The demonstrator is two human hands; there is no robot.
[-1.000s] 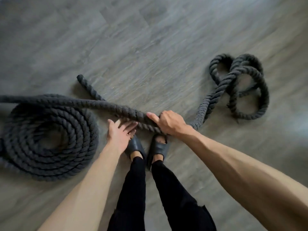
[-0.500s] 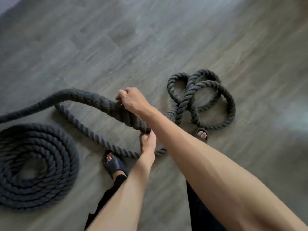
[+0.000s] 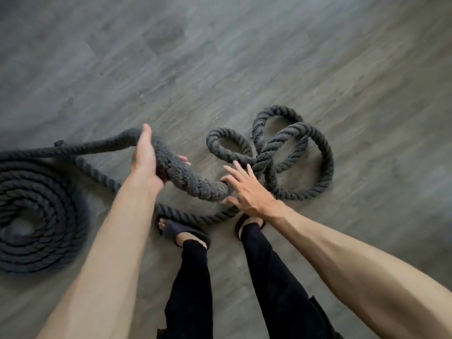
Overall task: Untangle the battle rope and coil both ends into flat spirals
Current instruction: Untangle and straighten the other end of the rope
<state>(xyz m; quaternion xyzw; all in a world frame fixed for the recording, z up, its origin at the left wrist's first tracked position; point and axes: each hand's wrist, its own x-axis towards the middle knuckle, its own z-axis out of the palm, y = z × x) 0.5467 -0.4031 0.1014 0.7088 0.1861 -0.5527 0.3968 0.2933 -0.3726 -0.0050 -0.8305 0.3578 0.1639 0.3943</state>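
gripped in the left hand [image 3: 146, 159], the rope [image 3: 188, 178] is held raised; the right hand [image 3: 248, 189] is spread open against it. loops of the tangle [image 3: 297, 152] at two o'clock should be drawn out singly, clear of the spiral [image 3: 36, 216] at nine o'clock.

No legible text, label, brand mark, number or sign appears: none on the battle rope [image 3: 186, 177], the floor [image 3: 220, 57] or the sandals [image 3: 181, 231].
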